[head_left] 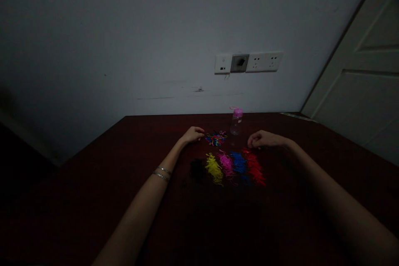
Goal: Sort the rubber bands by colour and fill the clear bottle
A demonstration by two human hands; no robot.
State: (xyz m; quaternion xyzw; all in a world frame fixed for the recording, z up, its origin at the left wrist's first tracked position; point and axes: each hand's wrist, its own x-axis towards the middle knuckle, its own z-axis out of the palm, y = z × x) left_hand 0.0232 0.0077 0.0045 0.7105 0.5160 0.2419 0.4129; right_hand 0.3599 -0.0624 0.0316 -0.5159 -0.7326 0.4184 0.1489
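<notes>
My left hand (193, 134) rests on the table just left of a mixed pile of small colourful rubber bands (216, 138). Its fingers are loosely bent and a little apart, and nothing shows in them. Over the far end of a row of red rubber bands (254, 168) is my right hand (262, 139), fingers curled together with the tips pointing down; dim light hides what they hold, if anything. Beside the red row lie sorted groups of blue bands (239, 162), pink bands (227, 163), yellow bands (214, 169) and a dark, probably black group (197, 168).
A clear bottle with a pink lid (237, 122) stands behind the piles, between my hands. The dark red table (93, 183) meets a pale wall carrying sockets (264, 62). A panelled door (364, 70) is at the right. The room is dim.
</notes>
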